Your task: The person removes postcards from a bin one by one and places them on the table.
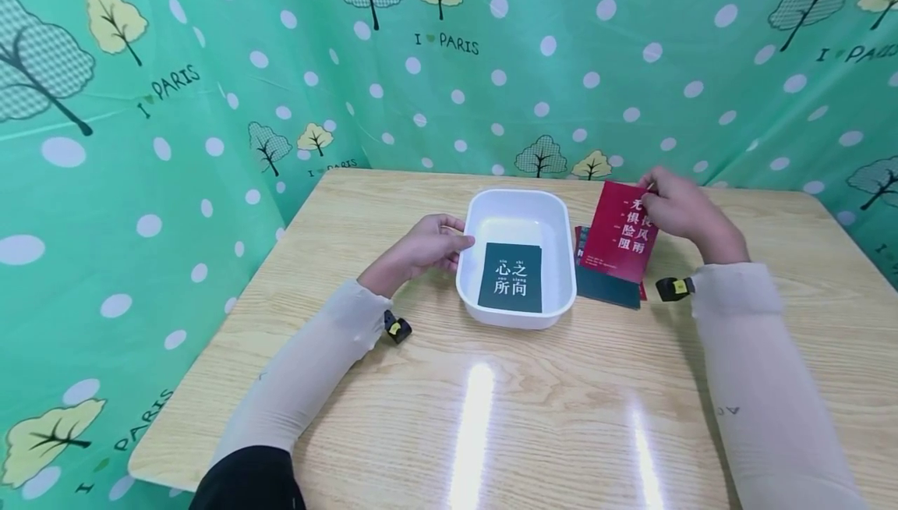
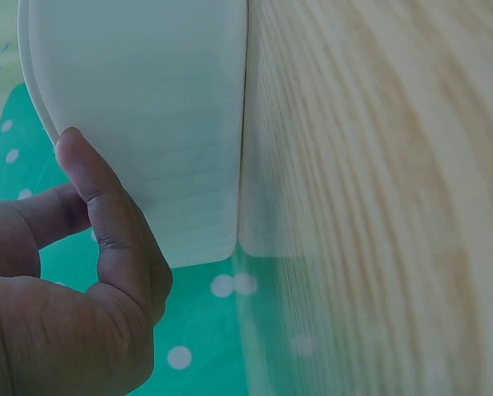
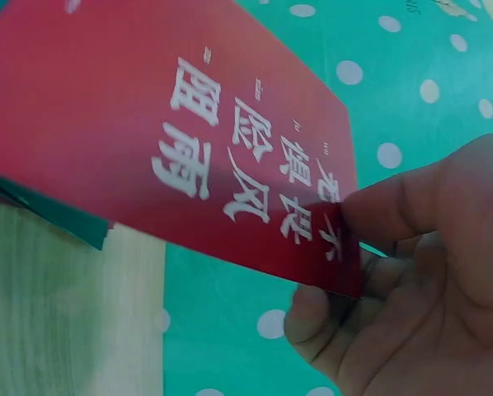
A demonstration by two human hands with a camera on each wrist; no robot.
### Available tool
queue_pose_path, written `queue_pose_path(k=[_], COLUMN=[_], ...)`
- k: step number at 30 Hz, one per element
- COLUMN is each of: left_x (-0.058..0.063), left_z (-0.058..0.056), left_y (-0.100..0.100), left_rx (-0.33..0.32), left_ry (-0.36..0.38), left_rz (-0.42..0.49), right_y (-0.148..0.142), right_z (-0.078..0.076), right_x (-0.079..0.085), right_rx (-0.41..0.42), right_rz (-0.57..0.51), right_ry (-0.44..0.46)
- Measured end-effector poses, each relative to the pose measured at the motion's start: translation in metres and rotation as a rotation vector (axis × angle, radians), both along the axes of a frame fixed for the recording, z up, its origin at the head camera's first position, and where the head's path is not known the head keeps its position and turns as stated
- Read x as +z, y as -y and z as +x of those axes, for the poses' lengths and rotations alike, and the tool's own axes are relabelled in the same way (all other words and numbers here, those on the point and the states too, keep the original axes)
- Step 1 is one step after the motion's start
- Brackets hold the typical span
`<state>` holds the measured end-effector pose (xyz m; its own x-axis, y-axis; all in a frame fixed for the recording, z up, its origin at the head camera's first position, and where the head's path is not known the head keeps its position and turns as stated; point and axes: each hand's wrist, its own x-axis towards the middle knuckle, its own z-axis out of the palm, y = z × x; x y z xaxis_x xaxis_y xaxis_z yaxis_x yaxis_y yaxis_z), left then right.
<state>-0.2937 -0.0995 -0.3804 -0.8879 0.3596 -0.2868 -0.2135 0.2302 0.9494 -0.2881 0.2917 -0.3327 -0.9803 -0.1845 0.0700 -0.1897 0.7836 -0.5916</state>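
A white plastic basin (image 1: 515, 210) stands on the table, with a dark green booklet (image 1: 510, 278) bearing white Chinese characters lying flat inside. My left hand (image 1: 433, 246) holds the basin's left rim; the left wrist view shows a fingertip at the edge of its wall (image 2: 147, 99). Between thumb and fingers, my right hand (image 1: 677, 202) pinches a red booklet (image 1: 617, 233) with white characters by its upper right corner. The booklet is raised and tilted over a small pile of booklets (image 1: 609, 288), right of the basin, and hides most of them.
The wooden table (image 1: 393, 424) extends around the basin and pile. A green curtain (image 1: 491, 89) with white dots and printed trees hangs behind and at the left. Small black devices (image 1: 397, 327) are strapped at both wrists.
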Motion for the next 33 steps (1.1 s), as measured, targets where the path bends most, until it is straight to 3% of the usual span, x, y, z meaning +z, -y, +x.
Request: queue_pose_path(k=[9,24,33], left_x=[-0.001,-0.002,-0.002], left_z=[-0.001,-0.002,-0.002], left_y=[0.001,0.0,0.0], left_rx=[0.011,0.011,0.011], left_ry=[0.003,0.006,-0.003], left_rz=[0.002,0.005,0.009], right_y=[0.005,0.015,0.022], right_z=[-0.004,-0.011,-0.012], right_x=[-0.008,-0.026,-0.035], right_rx=[0.082,0.128,0.098], right_rz=[0.064,0.22,0.278], right_ry=[0.15,0.188,0.222])
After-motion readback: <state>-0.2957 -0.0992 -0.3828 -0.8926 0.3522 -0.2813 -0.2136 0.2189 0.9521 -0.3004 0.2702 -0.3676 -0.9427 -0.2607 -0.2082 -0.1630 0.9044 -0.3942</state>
